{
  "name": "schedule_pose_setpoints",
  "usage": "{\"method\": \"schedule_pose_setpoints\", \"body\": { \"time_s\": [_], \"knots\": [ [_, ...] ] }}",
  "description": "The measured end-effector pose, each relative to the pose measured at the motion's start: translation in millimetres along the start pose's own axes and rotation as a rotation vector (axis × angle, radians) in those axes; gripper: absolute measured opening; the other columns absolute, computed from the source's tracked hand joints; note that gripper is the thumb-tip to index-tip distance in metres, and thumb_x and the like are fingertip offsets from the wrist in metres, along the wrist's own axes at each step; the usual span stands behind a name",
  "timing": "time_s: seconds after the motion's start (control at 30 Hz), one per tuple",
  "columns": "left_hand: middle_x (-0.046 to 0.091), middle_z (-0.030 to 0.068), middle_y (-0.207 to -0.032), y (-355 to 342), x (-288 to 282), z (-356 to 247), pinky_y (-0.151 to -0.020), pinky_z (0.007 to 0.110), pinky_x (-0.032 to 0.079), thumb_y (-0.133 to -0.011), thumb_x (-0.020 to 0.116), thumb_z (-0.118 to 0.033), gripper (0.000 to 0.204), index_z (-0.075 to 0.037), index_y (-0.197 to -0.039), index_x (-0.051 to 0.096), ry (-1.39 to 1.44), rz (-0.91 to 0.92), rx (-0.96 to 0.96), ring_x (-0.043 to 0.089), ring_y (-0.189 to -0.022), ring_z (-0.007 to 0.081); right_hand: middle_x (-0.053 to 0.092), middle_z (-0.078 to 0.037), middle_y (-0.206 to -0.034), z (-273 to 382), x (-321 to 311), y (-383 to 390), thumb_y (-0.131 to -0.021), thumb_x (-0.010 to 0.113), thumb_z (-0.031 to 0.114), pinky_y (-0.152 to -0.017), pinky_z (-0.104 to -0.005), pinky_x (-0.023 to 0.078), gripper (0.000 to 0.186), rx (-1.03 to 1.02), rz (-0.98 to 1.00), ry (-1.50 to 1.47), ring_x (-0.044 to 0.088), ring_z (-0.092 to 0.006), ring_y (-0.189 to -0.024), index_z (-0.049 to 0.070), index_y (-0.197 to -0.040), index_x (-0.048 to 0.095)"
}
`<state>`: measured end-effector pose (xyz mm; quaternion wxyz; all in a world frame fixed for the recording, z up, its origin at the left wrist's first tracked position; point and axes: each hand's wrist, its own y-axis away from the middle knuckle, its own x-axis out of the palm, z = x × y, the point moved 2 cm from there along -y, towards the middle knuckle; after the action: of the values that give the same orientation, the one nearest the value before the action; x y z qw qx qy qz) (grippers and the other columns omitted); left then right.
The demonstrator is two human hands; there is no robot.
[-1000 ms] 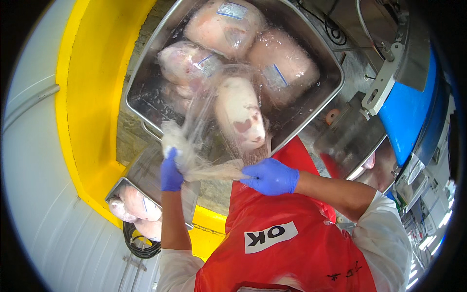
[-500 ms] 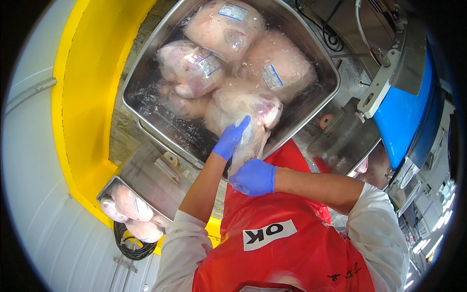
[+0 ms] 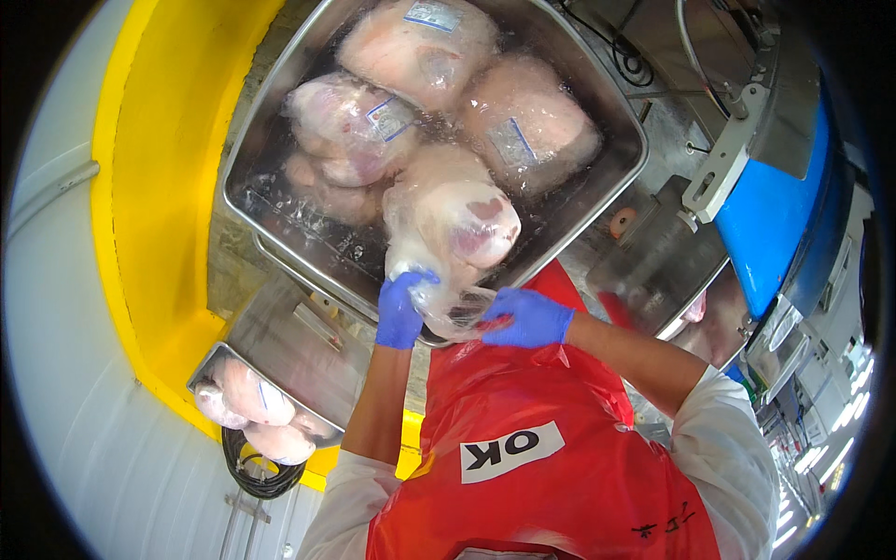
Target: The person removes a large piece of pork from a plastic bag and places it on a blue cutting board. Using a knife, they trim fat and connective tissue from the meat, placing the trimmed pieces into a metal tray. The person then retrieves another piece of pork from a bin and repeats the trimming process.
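At the steel tub (image 3: 560, 219), left hand (image 3: 401, 310) grips clear bag (image 3: 459, 308) around pale meat (image 3: 481, 229); right hand (image 3: 528, 318) pinches bag's loose film.

Easiest entry I can spot: over the near-left corner of the large steel bin (image 3: 571, 213), bare wet metal there; a slim gap also runs along its near-right wall. Its far half is choked by bagged meat pieces (image 3: 420, 51) lying tight together. Middle of its near rim barred: left hand (image 3: 401, 310), right hand (image 3: 527, 318), gathered clear plastic (image 3: 457, 315) between them, a whitish bagged piece (image 3: 457, 201) just beyond. Red apron (image 3: 523, 401) crowds that rim. Left of the bin, narrow floor strip (image 3: 227, 252), then yellow barrier (image 3: 149, 187); smaller bin (image 3: 289, 327) sits near-left. Right, steel container (image 3: 658, 266) obstructs.
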<state>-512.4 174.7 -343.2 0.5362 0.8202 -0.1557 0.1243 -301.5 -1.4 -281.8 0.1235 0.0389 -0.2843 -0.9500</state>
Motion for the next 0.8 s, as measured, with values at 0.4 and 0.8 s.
{"method": "schedule_pose_setpoints", "body": {
  "time_s": [0.4,0.8],
  "knots": [
    [0.073,0.0026,-0.093,63.1,23.5,27.2,-0.075,0.035,0.054,-0.097,0.068,-0.015,0.016,-0.002,-0.101,0.074,-0.812,0.176,0.111,0.066,-0.084,0.013,0.07,-0.025,-0.118,-20.7,-48.0,-184.9,-0.09,0.071,0.062,-0.1,-0.0483,0.054,0.07,0.262,-0.661,0.467,0.069,-0.039,-0.115,0.005,-0.13,0.07],
    [0.076,0.0059,-0.1,159.3,-21.7,-91.1,-0.084,0.035,0.059,-0.087,0.071,-0.003,0.025,-0.001,-0.112,0.076,-0.511,-0.144,0.11,0.073,-0.093,0.0186,0.066,-0.02,-0.142,-16.8,-57.0,-208.4,-0.094,0.075,0.045,-0.115,-0.046,0.048,0.062,0.081,-0.132,0.384,0.063,-0.0372,-0.132,0.011,-0.144,0.065]
  ]
}}
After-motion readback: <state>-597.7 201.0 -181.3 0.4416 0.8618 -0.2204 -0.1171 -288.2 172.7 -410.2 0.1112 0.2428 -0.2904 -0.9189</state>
